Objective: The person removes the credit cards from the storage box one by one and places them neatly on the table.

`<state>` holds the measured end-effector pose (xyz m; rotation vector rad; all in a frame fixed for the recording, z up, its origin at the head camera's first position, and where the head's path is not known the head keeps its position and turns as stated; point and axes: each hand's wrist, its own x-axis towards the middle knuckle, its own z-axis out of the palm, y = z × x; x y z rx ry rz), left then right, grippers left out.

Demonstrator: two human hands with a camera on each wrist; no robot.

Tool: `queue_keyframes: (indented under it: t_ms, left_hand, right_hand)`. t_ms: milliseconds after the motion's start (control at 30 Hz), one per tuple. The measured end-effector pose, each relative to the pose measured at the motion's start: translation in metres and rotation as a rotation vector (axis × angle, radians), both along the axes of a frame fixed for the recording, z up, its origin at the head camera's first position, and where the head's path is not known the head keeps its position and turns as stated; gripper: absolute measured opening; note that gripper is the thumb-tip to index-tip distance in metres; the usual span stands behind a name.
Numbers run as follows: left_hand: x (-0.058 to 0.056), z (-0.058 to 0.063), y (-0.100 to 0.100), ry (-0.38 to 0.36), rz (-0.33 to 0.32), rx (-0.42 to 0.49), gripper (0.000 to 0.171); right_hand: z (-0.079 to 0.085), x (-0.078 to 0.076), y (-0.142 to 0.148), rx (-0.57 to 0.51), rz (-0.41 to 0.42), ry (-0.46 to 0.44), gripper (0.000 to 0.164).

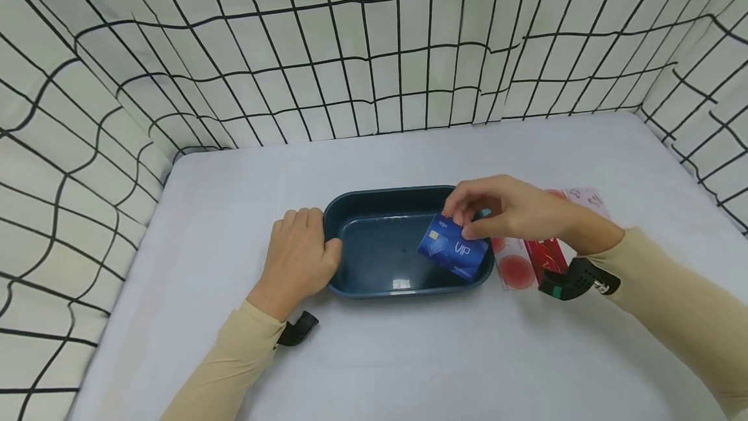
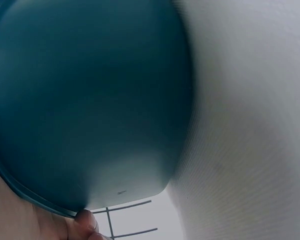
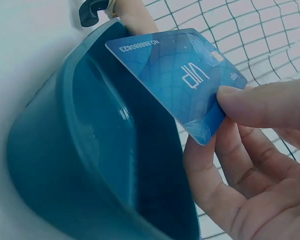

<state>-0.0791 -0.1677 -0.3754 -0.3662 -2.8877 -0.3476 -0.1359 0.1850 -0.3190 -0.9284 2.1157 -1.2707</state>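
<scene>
A dark blue-green plastic tray (image 1: 374, 239) with rounded corners sits on the white table. My left hand (image 1: 300, 258) grips its left end, the thumb at the rim; in the left wrist view fingertips (image 2: 85, 220) show at the tray's edge. My right hand (image 1: 499, 206) pinches a blue VIP card (image 1: 452, 247) between thumb and fingers at one edge. That card hangs tilted over the right end of the tray, its printed face with a gold chip turned up. From the right wrist view, the card (image 3: 175, 75) overlaps the tray's opening (image 3: 110, 130).
Red and pink printed paper pieces (image 1: 517, 271) lie right of the tray, partly under my right forearm. White walls with a black grid (image 1: 374, 57) enclose the back and sides of the table. A black wrist strap (image 1: 578, 278) is on my right arm.
</scene>
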Motion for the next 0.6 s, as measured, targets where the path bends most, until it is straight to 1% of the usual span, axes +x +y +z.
queue_keyframes:
  t_ms: [133,300,433,600]
  left_hand:
    - [-0.001,0.0,0.001,-0.002,0.0,0.01,0.013]
    - [0.0,0.0,0.0,-0.007,0.007,0.011,0.013]
    - [0.001,0.001,0.0,-0.014,0.011,0.006,0.012]
    - [0.0,0.001,0.002,-0.01,0.007,0.006,0.011]
  right_hand:
    - [-0.002,0.004,0.012,-0.033,-0.062,0.02,0.033]
    - [-0.005,0.009,0.024,-0.072,-0.09,0.038,0.033]
    - [-0.007,0.012,0.032,-0.076,-0.125,0.061,0.033]
    - [-0.008,0.018,0.042,-0.057,-0.223,0.057,0.03]
